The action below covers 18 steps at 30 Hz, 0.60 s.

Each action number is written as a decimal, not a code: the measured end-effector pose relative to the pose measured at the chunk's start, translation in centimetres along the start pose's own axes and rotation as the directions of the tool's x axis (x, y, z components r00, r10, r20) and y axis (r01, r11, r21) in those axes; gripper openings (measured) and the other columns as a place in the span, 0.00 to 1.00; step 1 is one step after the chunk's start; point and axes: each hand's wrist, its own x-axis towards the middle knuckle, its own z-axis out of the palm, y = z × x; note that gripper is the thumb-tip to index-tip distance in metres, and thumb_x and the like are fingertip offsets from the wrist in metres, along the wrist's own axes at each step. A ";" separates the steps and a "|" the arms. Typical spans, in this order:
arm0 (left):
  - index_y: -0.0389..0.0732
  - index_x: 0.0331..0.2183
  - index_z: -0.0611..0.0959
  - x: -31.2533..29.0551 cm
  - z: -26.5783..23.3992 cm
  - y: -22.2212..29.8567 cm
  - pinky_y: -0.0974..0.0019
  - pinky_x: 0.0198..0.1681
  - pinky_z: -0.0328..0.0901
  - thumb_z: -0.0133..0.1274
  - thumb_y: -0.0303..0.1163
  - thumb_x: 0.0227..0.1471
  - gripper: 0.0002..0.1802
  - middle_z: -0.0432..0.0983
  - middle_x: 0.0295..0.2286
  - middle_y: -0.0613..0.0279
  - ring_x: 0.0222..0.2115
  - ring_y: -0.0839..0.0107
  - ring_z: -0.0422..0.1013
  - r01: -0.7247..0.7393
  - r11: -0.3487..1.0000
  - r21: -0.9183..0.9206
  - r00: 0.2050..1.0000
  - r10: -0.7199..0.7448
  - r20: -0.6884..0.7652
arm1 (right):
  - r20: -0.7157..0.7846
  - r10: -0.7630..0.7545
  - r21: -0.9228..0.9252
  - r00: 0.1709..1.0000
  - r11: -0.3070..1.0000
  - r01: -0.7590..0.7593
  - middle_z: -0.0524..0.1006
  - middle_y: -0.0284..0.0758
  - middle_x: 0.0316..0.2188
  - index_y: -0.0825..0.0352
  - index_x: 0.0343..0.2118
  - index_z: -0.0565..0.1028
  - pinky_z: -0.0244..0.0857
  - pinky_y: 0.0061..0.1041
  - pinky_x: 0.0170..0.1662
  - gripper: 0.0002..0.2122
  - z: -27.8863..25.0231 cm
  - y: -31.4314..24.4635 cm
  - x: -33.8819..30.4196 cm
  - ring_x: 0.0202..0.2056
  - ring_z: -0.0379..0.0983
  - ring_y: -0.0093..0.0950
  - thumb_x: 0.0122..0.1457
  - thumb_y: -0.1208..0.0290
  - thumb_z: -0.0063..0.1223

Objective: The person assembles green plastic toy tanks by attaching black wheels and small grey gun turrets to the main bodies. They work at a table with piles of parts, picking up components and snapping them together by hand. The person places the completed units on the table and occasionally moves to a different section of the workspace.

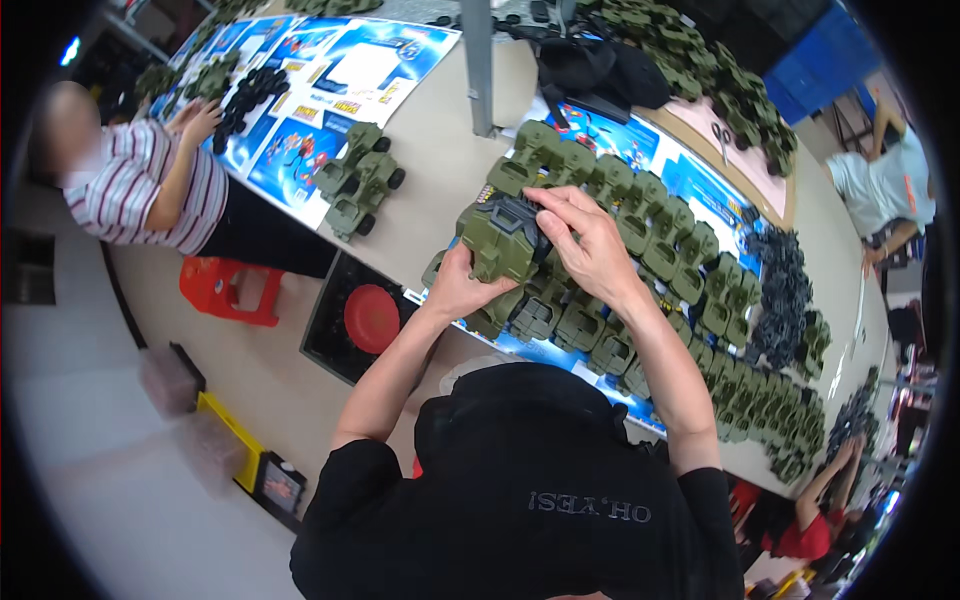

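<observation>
An olive-green toy vehicle [497, 245] with a dark grey piece on its top is held up over the table's near edge. My left hand [462, 288] grips its lower left side, the thumb lying along the near face. At the upper right, my right hand [592, 248] has its fingers and thumb bent around the vehicle's dark edge; the fingertips partly cover what they touch. Rows of similar green toy bodies [665, 240] stand close by, to the right of and behind the held one.
A grey metal post [480, 70] rises from the table. Black parts [782, 290] are heaped at the right, and scissors [722, 140] lie at the back. Left are more green vehicles [362, 185], a co-worker [150, 185], a red stool [228, 290] and a red bowl [371, 318].
</observation>
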 end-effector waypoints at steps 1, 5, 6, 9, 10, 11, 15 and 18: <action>0.37 0.43 0.73 -0.3 -0.3 0.0 0.63 0.44 0.65 0.67 0.39 0.34 0.34 0.75 0.37 0.57 0.39 0.66 0.72 0.013 0.999 0.030 1.000 -0.012 -0.022 | -0.016 -0.007 -0.012 1.000 1.000 0.007 0.71 0.39 0.35 0.66 0.47 0.72 0.61 0.28 0.43 0.15 0.5 -0.3 0.1 0.38 0.67 0.34 0.60 0.66 0.45; 0.36 0.43 0.73 -0.9 -1.0 0.7 0.63 0.43 0.65 0.67 0.40 0.35 0.33 0.76 0.36 0.56 0.38 0.65 0.73 0.021 1.000 0.019 0.996 -0.019 -0.088 | 0.049 -0.022 -0.121 0.999 0.992 0.028 0.72 0.39 0.34 0.67 0.43 0.75 0.62 0.28 0.42 0.13 1.0 -0.8 0.9 0.38 0.68 0.34 0.58 0.68 0.48; 0.36 0.42 0.73 -0.9 -1.0 0.7 0.63 0.43 0.66 0.66 0.39 0.35 0.32 0.76 0.36 0.56 0.38 0.65 0.73 0.039 0.999 0.011 0.994 -0.037 -0.099 | 0.048 -0.029 -0.158 0.998 0.987 0.036 0.72 0.39 0.33 0.67 0.42 0.75 0.62 0.28 0.42 0.12 0.9 -0.8 1.0 0.38 0.68 0.34 0.57 0.68 0.49; 0.35 0.42 0.73 -0.5 -0.3 -0.1 0.64 0.43 0.66 0.66 0.38 0.36 0.31 0.76 0.36 0.56 0.37 0.65 0.73 0.099 0.990 -0.104 0.983 -0.114 -0.144 | -0.054 -0.021 -0.151 0.998 0.989 0.013 0.73 0.39 0.34 0.69 0.39 0.76 0.63 0.28 0.41 0.11 0.2 -0.3 -0.3 0.38 0.69 0.34 0.56 0.69 0.51; 0.35 0.42 0.73 -0.2 0.0 -0.3 0.64 0.43 0.66 0.66 0.38 0.37 0.30 0.76 0.36 0.55 0.37 0.65 0.73 0.121 0.980 -0.156 0.977 -0.145 -0.154 | -0.088 0.025 -0.104 0.996 0.994 -0.034 0.73 0.39 0.34 0.69 0.39 0.76 0.63 0.28 0.41 0.11 0.0 -0.2 -1.0 0.38 0.70 0.34 0.55 0.70 0.52; 0.34 0.41 0.73 0.1 0.6 -0.3 0.65 0.43 0.66 0.65 0.36 0.39 0.28 0.76 0.35 0.57 0.36 0.67 0.73 0.120 0.982 -0.147 0.979 -0.142 -0.147 | -0.128 0.082 -0.060 0.988 0.994 -0.090 0.74 0.39 0.35 0.69 0.38 0.77 0.64 0.28 0.40 0.10 -0.3 0.1 -2.3 0.38 0.70 0.34 0.55 0.70 0.52; 0.33 0.43 0.71 0.8 3.9 2.1 0.65 0.43 0.65 0.61 0.33 0.45 0.25 0.74 0.37 0.59 0.37 0.71 0.70 0.143 0.929 -0.340 0.985 -0.167 -0.042 | -0.208 0.269 -0.013 0.940 0.961 -0.278 0.71 0.40 0.43 0.67 0.45 0.73 0.63 0.27 0.45 0.17 -1.2 0.0 -7.6 0.43 0.70 0.34 0.52 0.67 0.56; 0.32 0.46 0.68 0.8 7.4 2.5 0.67 0.44 0.64 0.59 0.31 0.46 0.27 0.72 0.39 0.56 0.40 0.70 0.69 0.171 0.924 -0.341 0.984 -0.178 0.010 | -0.267 0.343 -0.004 0.901 0.934 -0.357 0.63 0.41 0.52 0.66 0.55 0.62 0.61 0.29 0.49 0.30 -1.5 -0.2 -11.4 0.51 0.64 0.33 0.50 0.62 0.60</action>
